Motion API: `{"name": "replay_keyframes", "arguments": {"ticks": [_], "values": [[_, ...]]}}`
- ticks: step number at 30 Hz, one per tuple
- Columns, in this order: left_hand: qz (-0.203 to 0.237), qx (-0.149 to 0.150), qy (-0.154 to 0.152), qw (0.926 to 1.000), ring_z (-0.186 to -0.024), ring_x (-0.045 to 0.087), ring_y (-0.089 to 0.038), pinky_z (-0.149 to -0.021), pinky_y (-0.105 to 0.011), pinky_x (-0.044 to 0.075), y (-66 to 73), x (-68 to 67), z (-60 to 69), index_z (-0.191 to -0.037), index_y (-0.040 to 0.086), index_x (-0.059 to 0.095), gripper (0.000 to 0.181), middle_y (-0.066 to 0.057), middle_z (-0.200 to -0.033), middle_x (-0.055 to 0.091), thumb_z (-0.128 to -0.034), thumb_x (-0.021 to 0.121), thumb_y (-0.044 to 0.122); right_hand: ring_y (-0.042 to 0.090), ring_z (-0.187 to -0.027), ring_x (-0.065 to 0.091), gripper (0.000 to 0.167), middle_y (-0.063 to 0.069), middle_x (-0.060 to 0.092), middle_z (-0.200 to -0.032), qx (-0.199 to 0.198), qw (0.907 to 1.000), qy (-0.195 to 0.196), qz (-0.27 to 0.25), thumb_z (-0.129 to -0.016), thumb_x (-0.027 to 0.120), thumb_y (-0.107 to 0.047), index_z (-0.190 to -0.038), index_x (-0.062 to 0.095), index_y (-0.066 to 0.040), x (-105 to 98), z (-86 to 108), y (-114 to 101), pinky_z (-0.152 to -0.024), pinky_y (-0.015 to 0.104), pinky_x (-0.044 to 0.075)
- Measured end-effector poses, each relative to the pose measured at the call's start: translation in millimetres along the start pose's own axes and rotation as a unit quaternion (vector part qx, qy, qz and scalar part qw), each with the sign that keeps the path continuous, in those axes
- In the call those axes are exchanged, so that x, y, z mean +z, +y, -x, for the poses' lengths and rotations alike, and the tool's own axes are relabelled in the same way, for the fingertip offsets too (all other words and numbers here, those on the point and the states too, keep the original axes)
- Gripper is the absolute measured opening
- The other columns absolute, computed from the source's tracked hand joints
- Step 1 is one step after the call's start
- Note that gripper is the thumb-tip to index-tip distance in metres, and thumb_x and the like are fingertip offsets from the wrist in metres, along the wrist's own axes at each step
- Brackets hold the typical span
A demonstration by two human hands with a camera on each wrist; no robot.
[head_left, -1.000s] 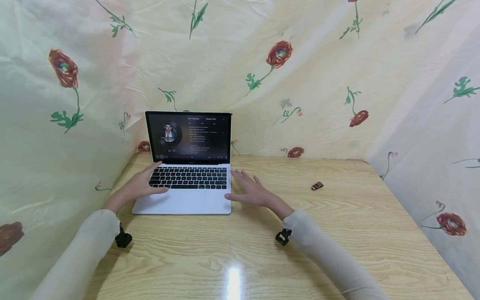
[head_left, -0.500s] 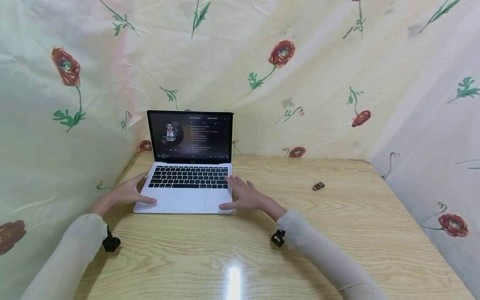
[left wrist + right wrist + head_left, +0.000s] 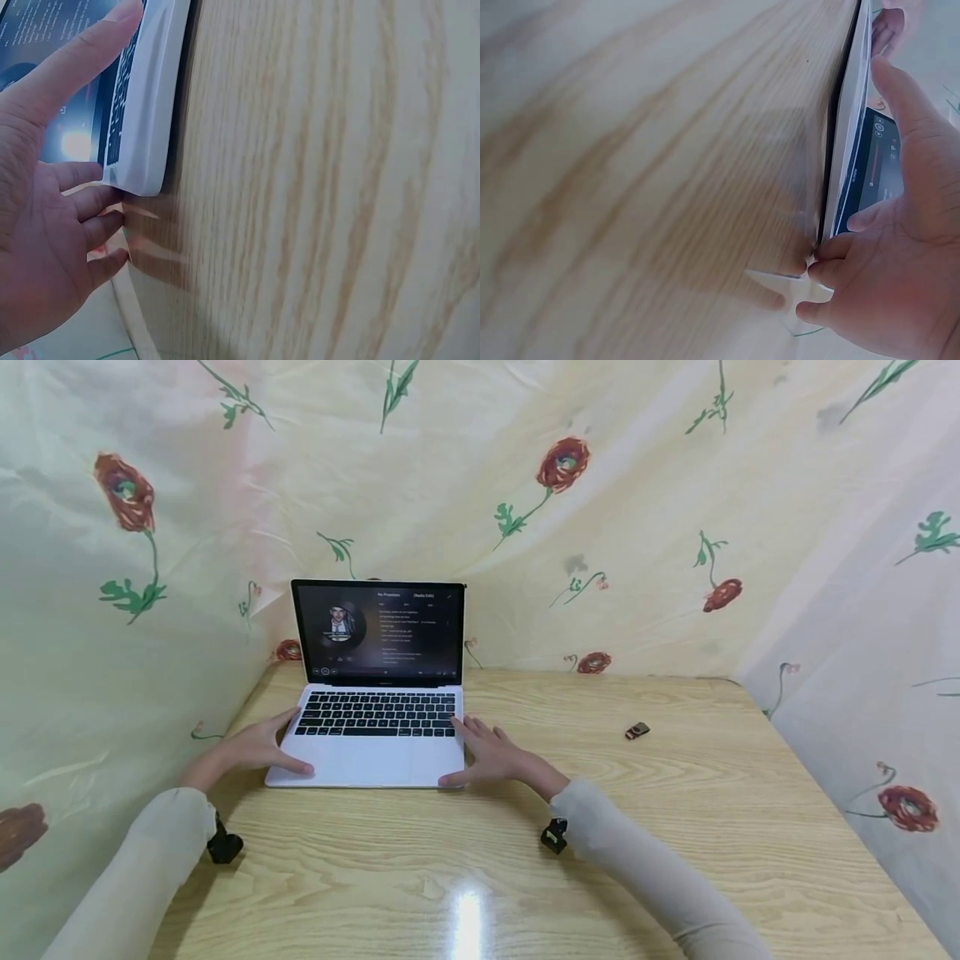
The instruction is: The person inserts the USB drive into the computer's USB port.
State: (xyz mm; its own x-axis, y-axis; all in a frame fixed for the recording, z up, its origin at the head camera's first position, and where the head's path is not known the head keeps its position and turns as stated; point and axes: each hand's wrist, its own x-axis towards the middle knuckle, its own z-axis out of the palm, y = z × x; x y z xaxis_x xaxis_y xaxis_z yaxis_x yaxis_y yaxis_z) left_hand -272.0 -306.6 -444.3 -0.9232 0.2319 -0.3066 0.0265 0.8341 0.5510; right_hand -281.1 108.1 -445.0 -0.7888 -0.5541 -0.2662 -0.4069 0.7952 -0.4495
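From here, I've left hand [image 3: 253,745] and right hand [image 3: 492,756] clamped on the laptop's sides [image 3: 378,714], apparently securing hold; next needs even pressure

Laptop [image 3: 367,762] on table [image 3: 675,835], between left grip [image 3: 251,747] and right grip [image 3: 495,756], USB stick [image 3: 637,731] farther right, cloth [image 3: 645,518] behind

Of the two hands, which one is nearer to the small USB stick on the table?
The right hand, at the right edge of the laptop, on the USB stick's side; the left hand is at the opposite edge.
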Motion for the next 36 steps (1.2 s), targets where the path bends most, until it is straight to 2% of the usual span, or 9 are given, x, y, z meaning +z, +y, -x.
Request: {"name": "replay_keyframes", "arguments": {"ticks": [3, 9, 20, 36], "values": [[0.000, -0.010, -0.006, 0.9999, -0.150, 0.013, -0.057, -0.120, -0.073, 0.018, 0.1, 0.2, -0.2, -0.161, -0.006, 0.005, 0.137, -0.036, -0.165, 0.008, -0.0724, 0.085, 0.063, 0.032, -0.160, 0.002, 0.118, 0.016, 0.003, -0.172, 0.000, 1.0000, -0.003, 0.005, -0.083, 0.069, -0.071, -0.166, 0.003, -0.017, 0.7, -1.0, 1.4, -0.129, 0.061, 0.001], [-0.010, -0.006, -0.007, 0.9999, -0.150, 0.012, -0.058, -0.120, -0.072, 0.017, -1.3, 0.8, 0.2, -0.160, -0.008, 0.005, 0.139, -0.038, -0.164, 0.008, -0.0715, 0.085, 0.062, 0.030, -0.161, 0.002, 0.118, 0.012, 0.004, -0.173, -0.001, 0.9999, -0.001, 0.012, -0.083, 0.068, -0.072, -0.166, 0.006, -0.015, 1.1, -3.1, 4.8, -0.129, 0.061, 0.000], [-0.030, -0.012, -0.011, 0.9994, -0.149, 0.011, -0.060, -0.120, -0.072, 0.017, 1.1, -1.2, 2.7, -0.160, -0.007, 0.004, 0.141, -0.038, -0.163, 0.007, -0.0694, 0.085, 0.065, 0.030, -0.161, 0.004, 0.119, 0.014, 0.004, -0.173, -0.003, 0.9997, 0.000, 0.023, -0.084, 0.070, -0.069, -0.165, 0.008, -0.008, -0.1, -1.4, 4.5, -0.129, 0.061, 0.002], [-0.057, -0.014, -0.013, 0.9982, -0.150, 0.014, -0.058, -0.119, -0.072, 0.020, 1.8, 1.2, 0.7, -0.161, -0.006, 0.008, 0.141, -0.037, -0.164, 0.010, -0.0678, 0.084, 0.068, 0.028, -0.161, 0.001, 0.123, 0.011, 0.002, -0.173, -0.003, 0.9997, -0.007, 0.022, -0.081, 0.070, -0.072, -0.165, 0.006, -0.009, 2.0, -3.9, 9.2, -0.129, 0.061, 0.000]]}}
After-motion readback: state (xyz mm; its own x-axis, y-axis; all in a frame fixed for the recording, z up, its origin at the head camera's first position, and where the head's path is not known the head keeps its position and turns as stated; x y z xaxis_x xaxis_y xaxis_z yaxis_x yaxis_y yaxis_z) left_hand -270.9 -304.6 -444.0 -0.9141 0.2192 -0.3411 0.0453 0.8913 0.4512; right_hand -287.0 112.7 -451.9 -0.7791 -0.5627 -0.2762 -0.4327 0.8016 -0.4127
